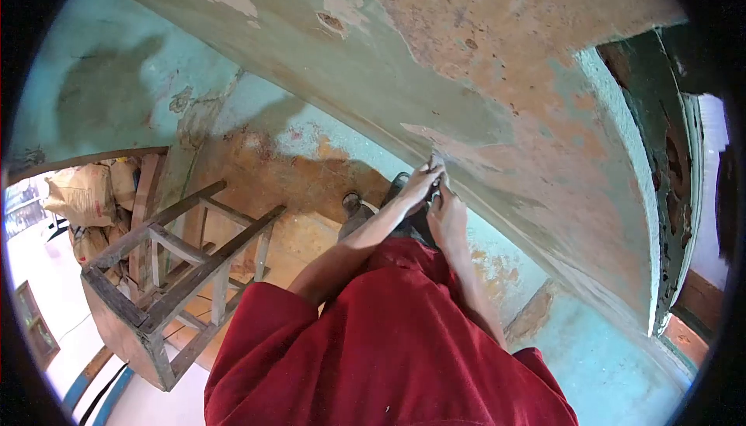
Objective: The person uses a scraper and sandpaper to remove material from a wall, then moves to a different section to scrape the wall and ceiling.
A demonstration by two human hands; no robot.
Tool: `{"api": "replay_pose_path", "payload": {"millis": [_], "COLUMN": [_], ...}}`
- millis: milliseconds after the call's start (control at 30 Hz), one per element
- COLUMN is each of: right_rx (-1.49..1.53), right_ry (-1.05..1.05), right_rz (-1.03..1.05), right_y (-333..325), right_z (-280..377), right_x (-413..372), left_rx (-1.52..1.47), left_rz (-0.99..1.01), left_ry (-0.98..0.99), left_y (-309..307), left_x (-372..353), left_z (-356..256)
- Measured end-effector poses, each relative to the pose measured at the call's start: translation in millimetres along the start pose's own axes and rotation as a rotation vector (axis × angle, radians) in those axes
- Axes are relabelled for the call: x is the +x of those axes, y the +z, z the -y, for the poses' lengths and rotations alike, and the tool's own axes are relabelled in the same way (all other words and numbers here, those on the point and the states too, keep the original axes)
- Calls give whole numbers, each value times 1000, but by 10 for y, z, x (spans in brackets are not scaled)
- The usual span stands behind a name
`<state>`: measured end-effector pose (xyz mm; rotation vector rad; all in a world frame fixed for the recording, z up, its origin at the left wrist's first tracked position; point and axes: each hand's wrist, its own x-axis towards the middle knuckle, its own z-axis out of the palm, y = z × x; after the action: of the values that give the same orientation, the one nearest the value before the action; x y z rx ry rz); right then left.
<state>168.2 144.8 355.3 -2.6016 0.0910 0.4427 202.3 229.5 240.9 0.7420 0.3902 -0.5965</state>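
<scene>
My left hand [420, 185] is raised close to the peeling wall [482, 115], its fingers closed at a small object too small to make out. Just right of it and touching or nearly touching is my right hand [448, 214], with its fingers curled round something dark. Both hands are in front of my body, above the dark trousers and shoes. A pale scraped patch of wall lies right beyond the fingertips.
A wooden stool-like frame [186, 263] stands tilted in view at the left. Behind it are stacked brown sacks [81, 197] by an opening. A dark, damaged wooden frame [668, 146] edges the wall at the right. The floor [256, 169] is stained.
</scene>
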Motion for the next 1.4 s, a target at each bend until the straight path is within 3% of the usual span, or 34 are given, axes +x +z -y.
{"api": "replay_pose_path", "payload": {"millis": [67, 133, 167, 300, 400, 467, 633, 733, 800, 867, 967, 1067, 1100, 1200, 1267, 1333, 1400], "right_rx": [53, 83, 116, 128, 139, 70, 144, 7, 107, 204, 182, 210, 185, 84, 199, 152, 126], "right_ry": [-64, -20, 33, -43, 49, 11, 43, -20, -44, 66, 19, 7, 33, -42, -10, 48, -31], "right_rz": [-134, -95, -57, -59, 13, -49, 4, -23, -106, -26, -108, -89, -41, -99, -130, -69, -143], "right_y": [-121, -313, -353, -68, -386, 41, -315, 30, -108, -295, 11, -190, -231, 150, 25, 28, 330], "right_z": [143, 185, 183, 71, 202, -8, 159, 49, 75, 125, 27, 109, 111, -22, 79, 74, -15], "right_x": [-84, -145, -209, -76, -182, -52, -159, 12, -57, -128, -25, -73, -122, 29, -57, -101, -10], "left_rx": [35, -48, 100, 49, -17, 112, 92, 132, 29, 189, 179, 35, 207, 280, 156, 167, 45], "left_rz": [5, 18, 17, 11, 32, 0, 14, -36, 23, -61, 33, -88, -11, -15, 0, 10, -42], "left_ry": [-28, -2, -42, -76, -59, -75, -66, -131, -107, -148, -104, -55, -128, -104, -113, -114, -79], "left_y": [108, 340, 299, 52, 332, 4, 247, 52, 154, 338, -51, 336, 200, -132, 175, 64, -147], "left_x": [-90, -319, -275, -130, -289, -26, -195, -71, -139, -245, 65, -188, -114, 167, -207, -138, 108], "left_z": [-149, -210, -239, -173, -255, -78, -182, -210, -197, -320, -75, -189, -189, -21, -340, -173, -17]}}
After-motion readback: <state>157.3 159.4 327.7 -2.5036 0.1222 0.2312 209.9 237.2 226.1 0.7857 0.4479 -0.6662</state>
